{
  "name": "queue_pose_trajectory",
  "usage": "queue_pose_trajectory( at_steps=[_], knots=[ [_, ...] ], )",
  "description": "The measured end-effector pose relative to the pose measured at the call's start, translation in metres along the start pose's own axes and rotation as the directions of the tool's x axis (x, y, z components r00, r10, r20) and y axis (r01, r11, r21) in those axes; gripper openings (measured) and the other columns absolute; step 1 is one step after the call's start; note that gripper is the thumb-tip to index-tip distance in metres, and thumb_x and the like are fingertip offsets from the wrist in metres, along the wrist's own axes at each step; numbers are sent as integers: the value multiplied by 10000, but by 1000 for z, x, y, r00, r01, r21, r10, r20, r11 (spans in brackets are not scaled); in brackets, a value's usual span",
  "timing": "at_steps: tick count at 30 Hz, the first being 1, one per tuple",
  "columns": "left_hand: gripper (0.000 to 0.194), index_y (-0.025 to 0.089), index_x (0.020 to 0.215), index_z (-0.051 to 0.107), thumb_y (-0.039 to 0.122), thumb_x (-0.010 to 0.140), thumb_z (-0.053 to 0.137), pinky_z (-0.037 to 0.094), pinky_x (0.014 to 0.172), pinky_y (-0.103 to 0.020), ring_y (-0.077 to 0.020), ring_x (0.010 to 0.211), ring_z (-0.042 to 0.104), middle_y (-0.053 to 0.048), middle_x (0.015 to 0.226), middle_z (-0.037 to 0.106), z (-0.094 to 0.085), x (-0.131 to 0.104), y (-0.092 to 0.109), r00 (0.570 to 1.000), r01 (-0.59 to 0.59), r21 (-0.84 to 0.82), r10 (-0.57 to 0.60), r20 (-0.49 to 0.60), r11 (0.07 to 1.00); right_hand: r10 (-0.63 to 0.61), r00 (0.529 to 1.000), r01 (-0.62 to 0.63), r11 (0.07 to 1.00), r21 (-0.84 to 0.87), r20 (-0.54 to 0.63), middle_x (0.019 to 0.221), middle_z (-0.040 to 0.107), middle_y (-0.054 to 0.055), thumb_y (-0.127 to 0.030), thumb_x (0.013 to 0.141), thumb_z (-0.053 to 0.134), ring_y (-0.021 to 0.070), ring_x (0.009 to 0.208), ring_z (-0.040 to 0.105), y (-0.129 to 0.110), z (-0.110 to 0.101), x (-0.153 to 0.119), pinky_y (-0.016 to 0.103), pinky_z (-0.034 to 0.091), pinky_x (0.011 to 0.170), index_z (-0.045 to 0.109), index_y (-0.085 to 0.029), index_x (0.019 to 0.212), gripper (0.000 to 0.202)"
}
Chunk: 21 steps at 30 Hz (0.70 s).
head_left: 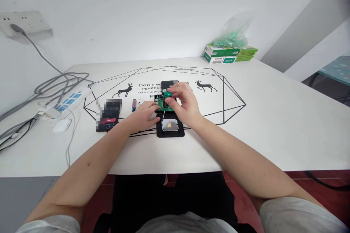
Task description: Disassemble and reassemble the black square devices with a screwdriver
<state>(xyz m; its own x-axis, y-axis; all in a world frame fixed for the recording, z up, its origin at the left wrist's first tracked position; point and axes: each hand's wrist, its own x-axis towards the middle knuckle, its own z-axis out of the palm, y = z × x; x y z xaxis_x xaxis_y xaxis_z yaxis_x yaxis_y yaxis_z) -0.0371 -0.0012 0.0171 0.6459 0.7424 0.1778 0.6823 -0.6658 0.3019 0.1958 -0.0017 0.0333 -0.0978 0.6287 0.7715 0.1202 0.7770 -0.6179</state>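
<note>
My right hand (186, 102) is closed around the green-and-black handle of a screwdriver (167, 96). The thin shaft slants down over a green circuit board (161, 106) set in a black housing. With its fingertips on the board's left edge, my left hand (144, 113) grips it; the thumb lies lower, near a black cover (159, 131). That cover lies nearer to me, with a silvery plate and a small pale square pad inside it. Just beyond the board is a black flat piece (169, 84), partly hidden by my right hand.
Left of my hands lie a small screwdriver (133, 105), several tiny screws (140, 100) and a partly blurred phone (109, 116). Farther left are a power strip (71, 101), a white earbud case (62, 125) and coiled cables (51, 83). Green-and-white boxes (221, 54) stand by the wall.
</note>
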Motion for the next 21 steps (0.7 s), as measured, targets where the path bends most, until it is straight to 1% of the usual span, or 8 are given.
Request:
queue_pose_trajectory(
  at_steps=[2, 3, 4, 6, 10, 15, 17, 21],
  knots=[
    [396, 252, 1406, 659, 376, 1034, 606, 461, 1218, -602, -372, 1404, 542, -133, 1451, 638, 0, 0, 0, 1000, -10, -12, 10, -1, 1000, 84, 996, -87, 988, 126, 30, 1458, 646, 96, -496, 1011, 722, 245, 1150, 747, 0, 5, -4, 452, 689, 866, 628, -324, 1179, 258],
    [398, 253, 1410, 655, 375, 1035, 606, 463, 1219, -595, -369, 1416, 536, -132, 1460, 635, 1, 0, 0, 1000, -12, -14, 12, 1, 1000, 123, 991, -130, 974, 184, 52, 1522, 625, 99, -500, 1023, 708, 234, 1137, 768, 0, 7, -6, 451, 697, 881, 587, -326, 1184, 267],
    [400, 252, 1413, 652, 374, 1035, 607, 463, 1221, -588, -366, 1424, 532, -130, 1467, 632, 1, 0, 0, 1000, -12, -12, 12, 4, 1000, 151, 986, -162, 960, 229, 66, 1536, 630, 100, -500, 1033, 699, 219, 1092, 789, 0, 9, -8, 445, 703, 882, 552, -325, 1179, 272],
    [400, 245, 1413, 653, 370, 1036, 608, 459, 1227, -583, -364, 1430, 531, -130, 1466, 633, 1, -1, 0, 1000, -9, -6, 9, 4, 1000, 169, 984, -178, 948, 264, 57, 1453, 702, 93, -497, 1036, 705, 201, 1013, 810, -1, 12, -11, 424, 705, 847, 518, -318, 1147, 282],
    [406, 244, 1427, 639, 356, 1039, 597, 468, 1220, -579, -359, 1429, 541, -137, 1469, 633, 1, -1, 0, 1000, -22, -34, 21, -3, 999, 138, 990, -139, 973, 183, 17, 1323, 776, 83, -519, 1011, 739, 217, 997, 818, 0, 12, -12, 435, 700, 838, 598, -306, 1152, 292],
    [376, 245, 1381, 645, 390, 1041, 577, 511, 1176, -550, -352, 1366, 580, -129, 1416, 646, -1, -1, 1, 1000, -26, -41, 26, 7, 999, 60, 994, -68, 993, 93, 87, 1346, 797, 75, -479, 1099, 571, 257, 1256, 769, -2, 2, -8, 515, 661, 1073, 729, -322, 1315, 310],
    [370, 240, 1367, 644, 400, 1044, 566, 518, 1164, -546, -350, 1347, 587, -127, 1399, 648, -1, -1, 2, 1000, -20, -37, 20, 10, 999, 31, 994, -39, 996, 78, 107, 1360, 802, 57, -430, 1123, 506, 251, 1293, 754, -4, -1, -6, 535, 635, 1131, 751, -335, 1331, 334],
    [381, 230, 1370, 636, 411, 1043, 565, 511, 1166, -550, -352, 1339, 588, -132, 1399, 648, -1, 0, 2, 1000, -9, -23, 10, 21, 1000, 14, 992, -18, 999, 33, 129, 1338, 808, 59, -403, 1130, 486, 244, 1242, 763, -3, -4, -2, 519, 645, 1095, 753, -334, 1345, 350]
  ],
)
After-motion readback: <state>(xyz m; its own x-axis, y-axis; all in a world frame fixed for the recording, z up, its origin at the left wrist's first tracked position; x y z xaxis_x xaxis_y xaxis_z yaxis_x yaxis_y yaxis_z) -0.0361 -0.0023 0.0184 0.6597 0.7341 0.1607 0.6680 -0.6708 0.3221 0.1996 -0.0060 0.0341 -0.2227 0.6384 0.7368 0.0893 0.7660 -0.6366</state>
